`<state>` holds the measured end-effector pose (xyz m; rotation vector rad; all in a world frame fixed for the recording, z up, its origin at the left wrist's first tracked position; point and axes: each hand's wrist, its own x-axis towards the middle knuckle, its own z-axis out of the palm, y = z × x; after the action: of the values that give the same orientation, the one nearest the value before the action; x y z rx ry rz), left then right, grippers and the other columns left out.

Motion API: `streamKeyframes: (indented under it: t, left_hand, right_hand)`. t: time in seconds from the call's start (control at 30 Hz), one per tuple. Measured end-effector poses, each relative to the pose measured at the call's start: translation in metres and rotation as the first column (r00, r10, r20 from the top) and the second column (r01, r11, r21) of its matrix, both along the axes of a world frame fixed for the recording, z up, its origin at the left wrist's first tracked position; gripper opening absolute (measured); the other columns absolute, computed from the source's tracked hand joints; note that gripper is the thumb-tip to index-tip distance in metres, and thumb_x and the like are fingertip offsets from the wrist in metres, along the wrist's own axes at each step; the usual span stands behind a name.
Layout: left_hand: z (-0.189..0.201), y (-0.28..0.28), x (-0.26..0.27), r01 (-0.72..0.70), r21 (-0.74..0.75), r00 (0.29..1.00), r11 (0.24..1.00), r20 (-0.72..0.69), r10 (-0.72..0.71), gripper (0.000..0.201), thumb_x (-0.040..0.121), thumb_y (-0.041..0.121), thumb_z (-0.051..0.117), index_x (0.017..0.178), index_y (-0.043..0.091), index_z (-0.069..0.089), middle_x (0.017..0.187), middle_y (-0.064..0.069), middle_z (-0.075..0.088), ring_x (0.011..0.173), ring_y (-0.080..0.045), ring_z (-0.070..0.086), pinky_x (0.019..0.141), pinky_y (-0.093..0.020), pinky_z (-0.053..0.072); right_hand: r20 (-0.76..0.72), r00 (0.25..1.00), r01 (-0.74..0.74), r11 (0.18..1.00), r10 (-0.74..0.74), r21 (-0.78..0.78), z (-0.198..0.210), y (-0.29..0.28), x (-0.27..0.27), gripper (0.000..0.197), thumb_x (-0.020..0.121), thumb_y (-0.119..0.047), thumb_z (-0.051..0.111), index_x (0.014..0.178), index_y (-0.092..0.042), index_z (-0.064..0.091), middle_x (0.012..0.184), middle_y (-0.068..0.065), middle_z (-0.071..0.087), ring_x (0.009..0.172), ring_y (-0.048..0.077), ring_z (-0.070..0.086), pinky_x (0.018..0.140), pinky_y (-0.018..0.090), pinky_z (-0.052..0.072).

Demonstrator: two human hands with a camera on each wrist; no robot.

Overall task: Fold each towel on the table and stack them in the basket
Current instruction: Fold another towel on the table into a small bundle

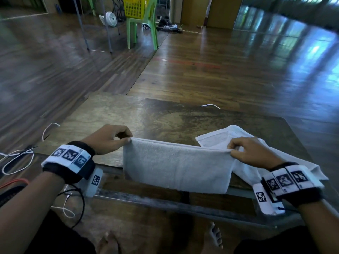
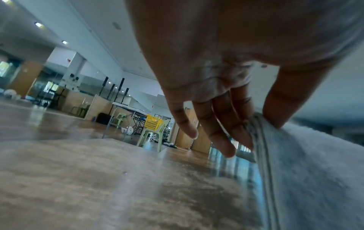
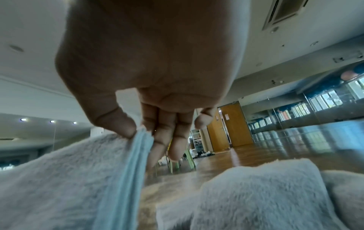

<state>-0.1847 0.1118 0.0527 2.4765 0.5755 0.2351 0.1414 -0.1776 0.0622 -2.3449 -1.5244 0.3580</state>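
A grey towel (image 1: 176, 167), doubled over, hangs stretched between my two hands above the near edge of the wooden table (image 1: 146, 116). My left hand (image 1: 126, 140) pinches its upper left corner between thumb and forefinger; the layered hem (image 2: 262, 140) shows in the left wrist view beside my left hand (image 2: 258, 123). My right hand (image 1: 232, 150) pinches the upper right corner, where my right hand (image 3: 141, 132) holds the towel's edge (image 3: 126, 171). A second, white towel (image 1: 238, 136) lies unfolded on the table's right side, under my right wrist. The yellow basket (image 1: 137, 6) sits on a green chair far ahead.
The green plastic chair (image 1: 141, 30) stands on the wood floor well beyond the table, with a small white fan (image 1: 111, 19) beside it. White and black cables (image 1: 16, 160) lie left of the table. My bare feet (image 1: 214, 235) are under the near edge.
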Motion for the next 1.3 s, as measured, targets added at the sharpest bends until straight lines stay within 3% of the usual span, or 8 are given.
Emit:
streamKeyframes:
  t: [0.13,0.3,0.47,0.67,0.87,1.1,1.2,1.3]
  left_hand:
    - [-0.022,0.013,0.016,-0.018,0.154,0.979,0.988,-0.196,0.048,0.006,0.093,0.021,0.052,0.094,0.024,0.057,0.095,0.001,0.066,0.087,-0.017,0.059,0.074,-0.028,0.045]
    - [-0.034,0.015,0.036,-0.087,0.324,0.944,0.942,-0.274,0.181,0.016,0.095,0.028,0.041,0.103,0.023,0.054,0.103,0.004,0.063,0.086,-0.016,0.053,0.087,-0.035,0.035]
    - [-0.043,0.008,0.056,-0.029,0.407,0.887,0.913,-0.411,0.211,0.03,0.095,0.034,0.04,0.122,0.025,0.049,0.125,0.004,0.053,0.113,-0.017,0.051,0.102,-0.038,0.027]
    - [-0.051,-0.02,0.091,0.127,0.38,0.925,0.916,-0.38,0.03,0.028,0.095,0.031,0.042,0.12,0.029,0.055,0.124,0.009,0.054,0.114,-0.012,0.05,0.1,-0.033,0.025]
    - [-0.053,-0.017,0.107,0.097,0.376,0.918,0.922,-0.392,0.064,0.013,0.092,0.032,0.051,0.099,0.026,0.061,0.104,0.008,0.065,0.097,-0.015,0.058,0.095,-0.033,0.028]
    - [-0.053,-0.015,0.103,0.054,0.337,0.942,0.94,-0.331,0.064,0.007,0.093,0.022,0.044,0.09,0.028,0.042,0.093,0.007,0.059,0.089,-0.018,0.056,0.087,-0.034,0.031]
    - [-0.055,-0.019,0.1,0.033,0.374,0.937,0.927,-0.334,0.102,0.009,0.093,0.021,0.045,0.09,0.029,0.04,0.099,0.006,0.061,0.091,-0.019,0.057,0.092,-0.036,0.03]
    - [-0.054,-0.025,0.096,0.001,0.473,0.936,0.881,-0.31,0.165,0.016,0.093,0.021,0.046,0.108,0.023,0.049,0.116,0.002,0.058,0.106,-0.02,0.054,0.098,-0.037,0.03]
  right_hand:
    - [0.084,0.996,0.028,0.992,-0.017,-0.127,-0.017,0.029,0.003,0.006,0.086,-0.024,0.055,0.084,-0.028,0.058,0.083,-0.013,0.061,0.087,0.01,0.055,0.099,0.038,0.028]
    - [0.124,0.991,0.078,0.972,-0.051,-0.22,-0.03,0.053,0.008,0.01,0.091,-0.025,0.046,0.088,-0.026,0.056,0.086,-0.008,0.061,0.094,0.015,0.054,0.098,0.038,0.021]
    - [0.239,0.971,0.089,0.946,-0.013,-0.312,-0.041,0.068,0.004,0.022,0.089,-0.027,0.047,0.105,-0.024,0.062,0.109,-0.002,0.062,0.113,0.018,0.048,0.099,0.041,0.023]
    - [0.233,0.965,-0.056,0.964,0.119,-0.26,-0.055,0.094,-0.023,0.023,0.089,-0.027,0.047,0.102,-0.025,0.067,0.106,-0.003,0.065,0.109,0.019,0.05,0.093,0.041,0.024]
    - [0.317,0.936,-0.046,0.949,0.149,-0.31,-0.059,0.106,-0.025,0.018,0.089,-0.02,0.049,0.094,-0.023,0.066,0.099,-0.005,0.067,0.102,0.019,0.055,0.093,0.041,0.024]
    - [0.255,0.964,-0.011,0.971,0.074,-0.24,-0.061,0.098,-0.022,0.013,0.091,-0.022,0.043,0.093,-0.024,0.055,0.094,-0.005,0.066,0.097,0.018,0.056,0.092,0.036,0.022]
    - [0.295,0.953,0.008,0.967,0.069,-0.254,-0.062,0.098,-0.025,0.016,0.09,-0.018,0.043,0.095,-0.024,0.057,0.099,-0.004,0.066,0.102,0.019,0.055,0.091,0.037,0.023]
    - [0.451,0.884,0.008,0.962,0.121,-0.273,-0.059,0.097,-0.034,0.021,0.089,-0.014,0.043,0.104,-0.021,0.056,0.111,-0.001,0.061,0.111,0.023,0.05,0.093,0.041,0.027]
